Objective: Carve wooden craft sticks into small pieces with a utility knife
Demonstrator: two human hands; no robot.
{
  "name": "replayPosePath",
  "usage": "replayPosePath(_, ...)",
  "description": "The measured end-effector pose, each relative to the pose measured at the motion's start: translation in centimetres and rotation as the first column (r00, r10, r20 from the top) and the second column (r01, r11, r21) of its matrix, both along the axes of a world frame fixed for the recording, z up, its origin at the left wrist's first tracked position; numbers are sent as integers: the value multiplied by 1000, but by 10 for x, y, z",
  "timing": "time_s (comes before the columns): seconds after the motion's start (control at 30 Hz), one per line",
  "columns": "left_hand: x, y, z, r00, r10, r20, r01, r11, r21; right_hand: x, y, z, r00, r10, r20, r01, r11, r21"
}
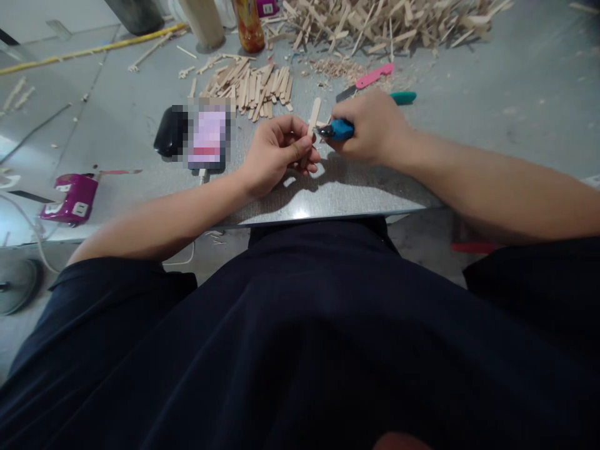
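Note:
My left hand (pixel 281 150) is closed on a wooden craft stick (pixel 315 117), pinched between thumb and fingers with its rounded end pointing up and away. My right hand (pixel 368 128) is wrapped round blue-handled pliers (pixel 341 130). Their metal jaws meet or nearly meet the stick beside my left fingertips; whether they grip it I cannot tell. Just beyond the right hand lies a pink-handled folding knife (pixel 374 76), its blade angled toward me. A green handle (pixel 403 98) shows past my knuckles, and the rest of it is hidden.
A pile of craft sticks (pixel 253 87) lies beyond my left hand, with a larger heap of sticks (pixel 384 22) at the back. Wood shavings (pixel 340 69) sit between. Left are a phone (pixel 207 134) on a cable, a black case (pixel 171 131) and a purple tape dispenser (pixel 75 199). Bottles stand behind.

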State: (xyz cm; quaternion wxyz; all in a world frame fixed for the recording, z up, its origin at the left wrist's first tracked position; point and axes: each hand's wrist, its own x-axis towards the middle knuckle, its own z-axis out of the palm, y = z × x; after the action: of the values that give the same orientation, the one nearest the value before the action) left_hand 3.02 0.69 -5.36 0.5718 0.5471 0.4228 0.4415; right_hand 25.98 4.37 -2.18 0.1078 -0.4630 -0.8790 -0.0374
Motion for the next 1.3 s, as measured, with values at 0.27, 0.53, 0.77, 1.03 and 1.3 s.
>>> replayPosePath(0.27,0,0,0,999,14,-28,-15,1000,-12,0,2,-2,1000,19,-2,-19,999,27)
replayPosePath(0.53,-2,0,0,1000,7,-13,-7,1000,8,3,0,0,995,15,-96,-20,998,-59)
replayPosePath(0.77,-2,0,0,1000,-8,-17,8,1000,22,3,0,1,985,-4,-174,-32,979,-204)
replayPosePath(1.03,-2,1,-2,998,-33,-52,33,999,1,1,2,-2,989,39,-145,-73,970,-232)
replayPosePath(1.3,0,-4,-2,999,15,-49,-17,999,-29,-8,-16,3,988,-74,-138,30,954,-298)
